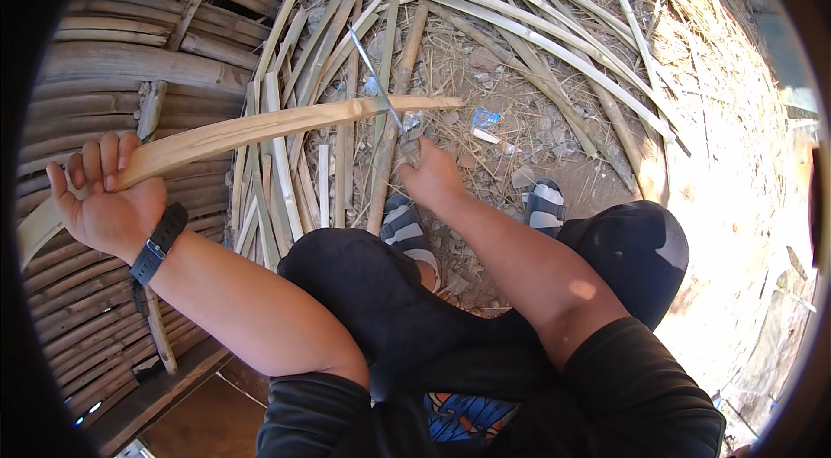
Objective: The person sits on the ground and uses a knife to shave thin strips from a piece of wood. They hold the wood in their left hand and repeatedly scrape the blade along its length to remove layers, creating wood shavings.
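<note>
A long pale bamboo strip (260, 125) reaches from the left edge across to the middle, curving in this view. My left hand (108, 190) is closed around it near the left end, palm turned up, fingers curled over the strip. My right hand (428, 177) grips the handle of a long thin-bladed knife (370, 75), its blade pointing up and left, away from me. The blade crosses the strip a little short of its right-hand end; whether it has cut into the bamboo I cannot tell. My fingers hide most of the handle.
A wall of woven bamboo slats (95, 112) stands close on my left. Several cut bamboo strips (537, 21) lie ahead on the dirt floor, with more (273, 164) stacked beside the wall. Straw, stone bits and a blue wrapper (485, 119) litter the ground by my sandals (544, 205).
</note>
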Demonstrator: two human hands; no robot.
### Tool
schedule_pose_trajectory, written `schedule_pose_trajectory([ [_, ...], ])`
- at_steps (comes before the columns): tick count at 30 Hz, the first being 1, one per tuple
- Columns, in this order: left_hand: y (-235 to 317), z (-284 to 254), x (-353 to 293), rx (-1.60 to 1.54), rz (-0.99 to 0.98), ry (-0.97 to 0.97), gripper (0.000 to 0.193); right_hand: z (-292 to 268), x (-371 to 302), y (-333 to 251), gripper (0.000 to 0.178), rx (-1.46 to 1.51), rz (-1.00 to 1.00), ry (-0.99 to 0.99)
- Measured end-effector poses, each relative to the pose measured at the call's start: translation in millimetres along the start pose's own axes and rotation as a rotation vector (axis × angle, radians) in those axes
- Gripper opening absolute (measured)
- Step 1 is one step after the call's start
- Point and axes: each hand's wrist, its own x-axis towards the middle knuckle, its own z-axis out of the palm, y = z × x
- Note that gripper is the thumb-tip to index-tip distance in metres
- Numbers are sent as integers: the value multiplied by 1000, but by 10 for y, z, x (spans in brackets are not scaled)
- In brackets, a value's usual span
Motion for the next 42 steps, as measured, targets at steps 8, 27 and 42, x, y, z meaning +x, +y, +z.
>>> schedule_pose_trajectory([
  [8,38,-159,40,-24,-33,-11,33,-44,71,-225,46,-33,-429,-71],
  [27,9,-97,47,21,4,103,34,-66,83,459,49,-204,-42,22],
  [42,-28,-106,3,49,42,162,34,-18,-6,-21,42,-87,-183,-59],
])
